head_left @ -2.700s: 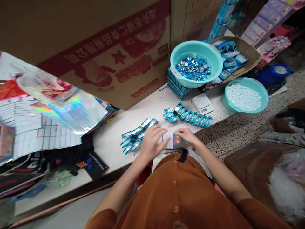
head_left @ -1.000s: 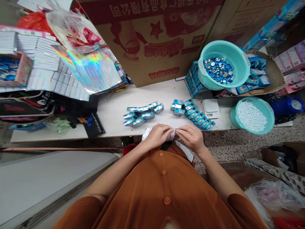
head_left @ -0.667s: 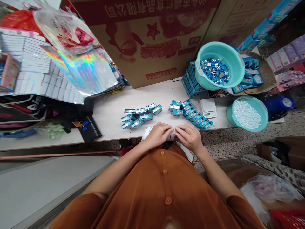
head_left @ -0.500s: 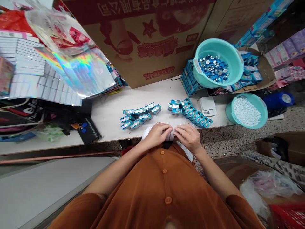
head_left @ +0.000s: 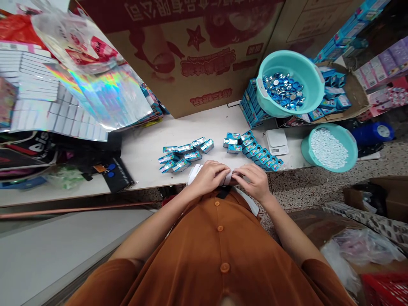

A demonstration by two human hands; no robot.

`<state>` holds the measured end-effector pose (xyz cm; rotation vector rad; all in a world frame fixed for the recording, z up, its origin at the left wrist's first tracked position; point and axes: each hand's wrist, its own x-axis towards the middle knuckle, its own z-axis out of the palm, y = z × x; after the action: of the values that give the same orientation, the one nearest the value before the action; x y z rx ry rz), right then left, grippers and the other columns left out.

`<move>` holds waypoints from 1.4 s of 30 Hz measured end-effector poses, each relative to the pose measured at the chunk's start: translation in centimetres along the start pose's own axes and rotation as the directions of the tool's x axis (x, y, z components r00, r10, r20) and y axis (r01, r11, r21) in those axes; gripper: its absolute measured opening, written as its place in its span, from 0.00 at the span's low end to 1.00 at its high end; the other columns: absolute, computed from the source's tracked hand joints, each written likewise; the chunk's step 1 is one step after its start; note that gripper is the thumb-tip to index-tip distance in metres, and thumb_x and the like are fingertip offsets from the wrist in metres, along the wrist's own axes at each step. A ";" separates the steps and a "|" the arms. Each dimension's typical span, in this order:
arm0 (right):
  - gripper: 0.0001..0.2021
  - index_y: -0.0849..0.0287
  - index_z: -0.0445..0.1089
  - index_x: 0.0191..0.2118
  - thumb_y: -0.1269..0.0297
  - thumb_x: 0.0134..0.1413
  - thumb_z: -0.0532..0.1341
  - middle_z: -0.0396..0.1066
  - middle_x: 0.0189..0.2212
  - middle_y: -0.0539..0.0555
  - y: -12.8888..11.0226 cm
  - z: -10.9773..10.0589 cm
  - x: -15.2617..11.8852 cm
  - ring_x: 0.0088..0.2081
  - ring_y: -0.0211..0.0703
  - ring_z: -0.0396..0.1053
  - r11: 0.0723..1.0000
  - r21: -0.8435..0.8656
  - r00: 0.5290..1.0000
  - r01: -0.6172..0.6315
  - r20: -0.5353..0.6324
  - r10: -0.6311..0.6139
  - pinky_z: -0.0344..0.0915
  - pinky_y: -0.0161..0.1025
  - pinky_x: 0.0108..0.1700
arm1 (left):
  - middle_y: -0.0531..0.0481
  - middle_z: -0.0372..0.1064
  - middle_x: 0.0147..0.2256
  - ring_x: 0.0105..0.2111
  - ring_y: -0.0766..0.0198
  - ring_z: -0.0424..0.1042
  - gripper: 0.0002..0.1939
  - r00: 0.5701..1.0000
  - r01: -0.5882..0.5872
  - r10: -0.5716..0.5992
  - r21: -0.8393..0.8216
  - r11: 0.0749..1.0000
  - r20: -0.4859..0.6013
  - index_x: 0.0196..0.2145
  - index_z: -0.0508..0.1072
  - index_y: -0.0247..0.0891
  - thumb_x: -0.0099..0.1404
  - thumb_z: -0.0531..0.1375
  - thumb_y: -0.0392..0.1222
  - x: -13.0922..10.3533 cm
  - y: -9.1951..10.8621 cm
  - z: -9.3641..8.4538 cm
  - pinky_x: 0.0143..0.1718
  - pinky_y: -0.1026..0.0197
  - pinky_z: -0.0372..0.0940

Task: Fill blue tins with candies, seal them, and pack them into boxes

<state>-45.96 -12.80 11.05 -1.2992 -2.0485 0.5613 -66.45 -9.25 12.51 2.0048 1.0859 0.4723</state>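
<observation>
The left hand (head_left: 211, 177) pinches the white strip (head_left: 227, 178), blue cases (head_left: 234, 148) at 12 o'clock; uneven right hand (head_left: 254, 180) tension (half-curled, grip unclear) could tear it.

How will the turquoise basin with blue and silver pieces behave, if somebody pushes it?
The basin may tip, since it seems to sit raised on stacked blue boxes. The small loose pieces would probably shift inside. Being deep, it should likely keep most in.

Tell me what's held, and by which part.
The left hand holds a white, lined strip near its end beside the right hand; whether that hand grips too is unclear.
</observation>
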 end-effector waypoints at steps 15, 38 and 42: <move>0.13 0.50 0.73 0.49 0.64 0.57 0.61 0.74 0.44 0.55 1.0 0.3 -1.6 0.47 0.47 0.71 0.989 -0.112 0.995 0.095 -0.002 -0.096 0.66 0.48 0.52 | 0.50 0.75 0.33 0.34 0.61 0.71 0.11 0.995 0.102 -0.101 0.082 0.991 -0.017 0.34 0.74 0.40 0.68 0.52 0.42 0.7 1.1 0.9 0.43 0.57 0.59; 0.12 0.52 0.72 0.48 0.66 0.58 0.61 0.76 0.40 0.53 1.0 0.4 -2.3 0.41 0.44 0.71 0.955 -0.244 0.979 0.170 -0.067 -0.191 0.63 0.42 0.46 | 0.49 0.75 0.31 0.33 0.60 0.70 0.10 0.986 0.167 -0.159 0.173 0.971 -0.056 0.33 0.74 0.39 0.67 0.54 0.42 0.5 2.6 1.5 0.41 0.56 0.58; 0.07 0.54 0.74 0.41 0.63 0.58 0.61 0.77 0.36 0.53 0.8 0.6 -2.0 0.39 0.43 0.71 0.991 -0.134 0.995 0.025 -0.093 -0.037 0.61 0.42 0.44 | 0.50 0.74 0.31 0.34 0.61 0.70 0.11 0.988 0.152 -0.150 0.128 0.980 -0.030 0.33 0.73 0.39 0.68 0.52 0.42 0.4 2.6 1.2 0.41 0.57 0.58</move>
<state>-45.21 -14.32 9.54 -1.3414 -2.0525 0.3473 -64.10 -10.33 13.85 2.0142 1.3002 0.3501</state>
